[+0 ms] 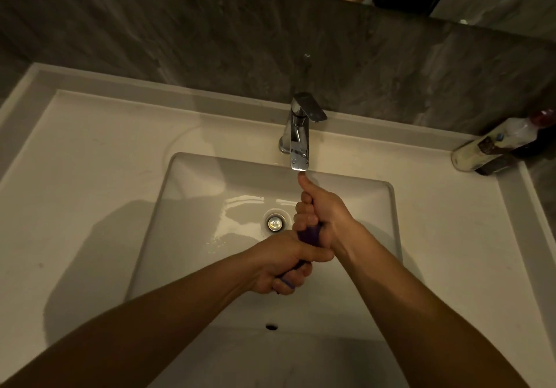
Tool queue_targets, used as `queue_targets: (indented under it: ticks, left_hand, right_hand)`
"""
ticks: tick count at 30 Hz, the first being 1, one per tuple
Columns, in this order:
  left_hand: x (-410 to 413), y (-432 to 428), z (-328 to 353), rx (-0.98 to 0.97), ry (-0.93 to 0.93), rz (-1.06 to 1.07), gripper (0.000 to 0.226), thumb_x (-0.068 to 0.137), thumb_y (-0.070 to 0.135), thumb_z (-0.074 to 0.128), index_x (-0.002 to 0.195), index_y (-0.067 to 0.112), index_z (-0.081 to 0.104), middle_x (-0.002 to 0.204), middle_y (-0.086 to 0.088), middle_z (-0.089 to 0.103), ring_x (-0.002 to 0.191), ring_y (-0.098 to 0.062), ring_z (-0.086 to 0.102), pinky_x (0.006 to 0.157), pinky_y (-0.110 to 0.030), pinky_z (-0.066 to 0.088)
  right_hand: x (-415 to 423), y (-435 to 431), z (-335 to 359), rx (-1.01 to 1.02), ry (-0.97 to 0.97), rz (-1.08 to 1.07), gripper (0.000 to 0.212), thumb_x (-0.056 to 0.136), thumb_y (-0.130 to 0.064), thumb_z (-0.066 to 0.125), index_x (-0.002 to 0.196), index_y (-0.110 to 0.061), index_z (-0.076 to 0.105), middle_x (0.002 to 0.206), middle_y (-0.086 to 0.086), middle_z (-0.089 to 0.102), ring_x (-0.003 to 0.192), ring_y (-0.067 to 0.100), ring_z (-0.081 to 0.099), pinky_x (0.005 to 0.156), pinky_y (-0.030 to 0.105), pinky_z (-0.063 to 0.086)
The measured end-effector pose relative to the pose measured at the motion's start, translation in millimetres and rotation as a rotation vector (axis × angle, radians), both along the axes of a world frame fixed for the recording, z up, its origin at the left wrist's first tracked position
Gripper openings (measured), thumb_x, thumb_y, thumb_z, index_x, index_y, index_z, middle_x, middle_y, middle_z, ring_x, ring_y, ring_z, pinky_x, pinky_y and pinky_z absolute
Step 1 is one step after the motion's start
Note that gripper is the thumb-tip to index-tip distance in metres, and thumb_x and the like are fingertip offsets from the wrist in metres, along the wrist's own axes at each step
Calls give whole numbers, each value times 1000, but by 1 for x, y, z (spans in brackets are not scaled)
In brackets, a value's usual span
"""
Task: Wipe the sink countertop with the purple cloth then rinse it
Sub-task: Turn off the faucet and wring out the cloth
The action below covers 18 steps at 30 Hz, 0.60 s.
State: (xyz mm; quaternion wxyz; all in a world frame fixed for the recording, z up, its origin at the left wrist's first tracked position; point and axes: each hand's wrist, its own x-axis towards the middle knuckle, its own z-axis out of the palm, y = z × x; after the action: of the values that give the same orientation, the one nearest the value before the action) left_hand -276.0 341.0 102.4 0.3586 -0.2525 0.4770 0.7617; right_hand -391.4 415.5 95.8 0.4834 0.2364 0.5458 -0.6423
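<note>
Both hands hang over the sink basin (192,207), well clear of its rims. The left hand (282,264) and right hand (322,216) each grip the twisted purple cloth (310,234) tightly between them. Beyond the right grip stands the faucet (298,135); far right, bottles (493,147) on the white surface (90,177).

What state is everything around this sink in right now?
Purple cloth: twisted into a roll, gripped at both ends.
Left hand: closed on the cloth.
Right hand: closed on the cloth.
Faucet: no stream visible.
Sink basin: wet, drain open.
Bottle: standing at the counter's corner.
</note>
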Motion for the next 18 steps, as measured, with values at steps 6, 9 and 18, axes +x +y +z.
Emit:
queue_targets:
  ticks: [6,9,18]
  left_hand:
    - [-8,4,-32,-330,83,-86,16,96,19,64,103,15,51,54,-2,45,37,-12,36,40,-20,29]
    - [-5,10,-53,-587,203,-192,16,96,20,60,108,10,57,62,-7,51,40,-15,44,39,-21,36]
    - [7,20,-86,-828,243,-314,21,96,18,56,91,-2,63,90,-20,67,89,-35,66,65,-28,39]
  right_hand:
    - [-2,-9,-24,179,89,16,57,96,-44,66,57,-20,32,51,0,26,37,13,19,36,21,20]
    - [5,-10,-42,289,144,52,42,102,-33,59,67,-13,44,44,2,33,31,15,24,37,22,23]
    - [23,2,-73,375,162,94,30,99,-16,51,70,-9,46,52,8,46,40,20,43,46,30,38]
